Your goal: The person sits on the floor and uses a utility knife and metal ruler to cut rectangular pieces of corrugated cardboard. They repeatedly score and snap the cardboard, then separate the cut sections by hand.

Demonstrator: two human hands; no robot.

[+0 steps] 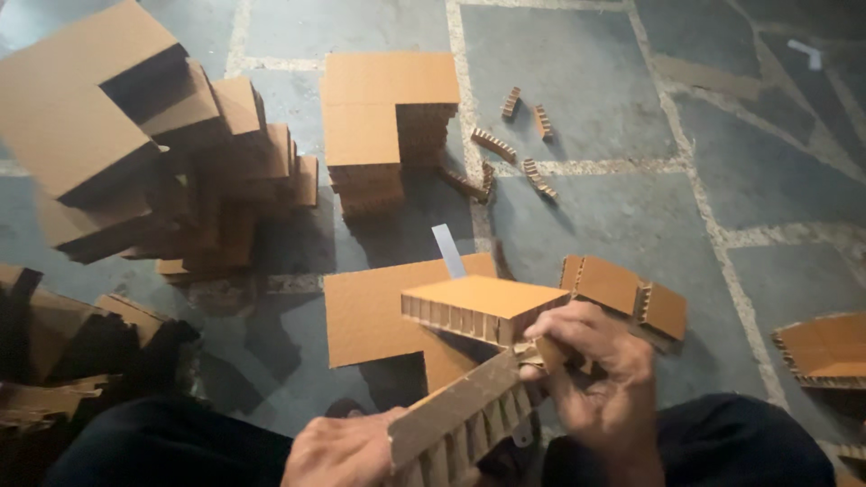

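Note:
My left hand grips the near end of a long strip of honeycomb cardboard that slants up to the right. My right hand pinches the strip's far end, right beside a thick honeycomb cardboard block. The block rests on a flat L-shaped cardboard sheet on the stone floor. A thin grey blade-like strip pokes up behind the block.
An L-shaped stack of cardboard pieces stands further off. A tall tumbled pile of cardboard blocks fills the left. Small honeycomb offcuts lie scattered beyond; folded pieces and another slab sit at right. Dark scraps lie at lower left.

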